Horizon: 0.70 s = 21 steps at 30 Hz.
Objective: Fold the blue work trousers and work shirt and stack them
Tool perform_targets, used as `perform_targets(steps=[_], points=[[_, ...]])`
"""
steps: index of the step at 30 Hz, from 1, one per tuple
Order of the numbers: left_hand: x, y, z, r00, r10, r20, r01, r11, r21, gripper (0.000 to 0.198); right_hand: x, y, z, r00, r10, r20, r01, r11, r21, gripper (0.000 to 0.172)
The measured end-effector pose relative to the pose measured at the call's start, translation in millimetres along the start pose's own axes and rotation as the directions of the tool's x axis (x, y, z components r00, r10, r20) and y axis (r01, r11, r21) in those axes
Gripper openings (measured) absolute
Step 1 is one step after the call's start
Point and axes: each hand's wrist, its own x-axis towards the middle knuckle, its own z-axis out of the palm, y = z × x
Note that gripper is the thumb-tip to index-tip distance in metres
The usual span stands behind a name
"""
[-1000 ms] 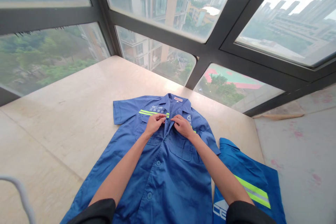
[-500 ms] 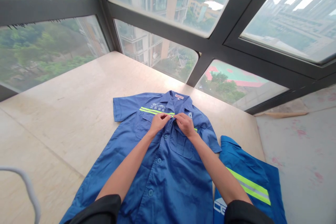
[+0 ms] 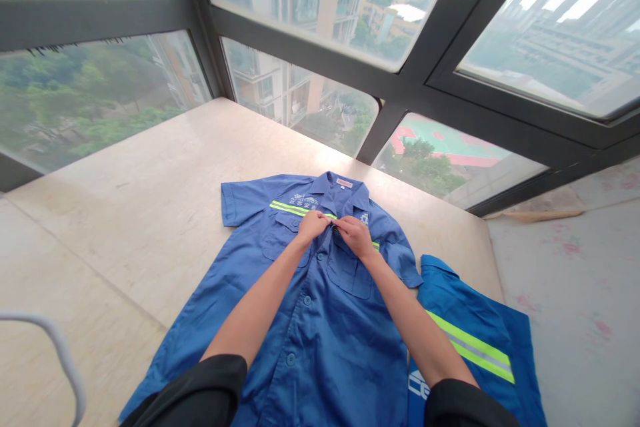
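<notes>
A blue short-sleeved work shirt (image 3: pixel 345 340) with yellow-green reflective stripes lies front up, its collar towards the windows. My left hand (image 3: pixel 314 224) pinches the front edge of the shirt at chest height, level with the stripe. Close against it, my right hand (image 3: pixel 353 233) pinches the other side of the front opening. The fingertips of both hands nearly meet, and whatever button lies between them is hidden. Below my hands, several buttons run down the placket, among them a fastened-looking button (image 3: pixel 307 301). The collar (image 3: pixel 345 195) is spread open at the top.
A folded, brighter blue garment (image 3: pixel 500 320) with a reflective band lies to the right, beside the shirt. A pale cable (image 3: pixel 63 353) curves at the lower left. Dark window frames (image 3: pixel 310 57) bound the stone ledge (image 3: pixel 125 213), and a patterned wall (image 3: pixel 570 307) stands at the right.
My left hand has shifted slightly right and up, still pinching the shirt front. The shirt has moved a little to the right and up in view.
</notes>
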Motion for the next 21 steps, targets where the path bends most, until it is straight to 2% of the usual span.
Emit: perform_targets(steps=[5,9,16,21], points=[[5,-1,-5.2,0.998,0.006,0.069,0.001,0.996,-0.094,0.018,0,-3,5,0.984,-0.112,-0.138,0.115,0.993,0.009,0.027],[4,-4,-4.0,0.999,0.028,0.046,-0.022,0.992,-0.123,0.017,0,-5,9,0.982,-0.097,-0.162,0.111,0.991,0.079,0.028],[-11,-13,3.8,0.99,0.138,-0.002,-0.136,0.975,-0.176,0.033,0,-3,12,0.994,0.0,-0.11,0.017,0.988,0.154,0.024],[-20,-18,11.7,0.961,0.237,-0.144,-0.243,0.97,-0.025,0.023,4,2,9,0.998,0.048,-0.03,-0.04,0.974,0.224,0.023]])
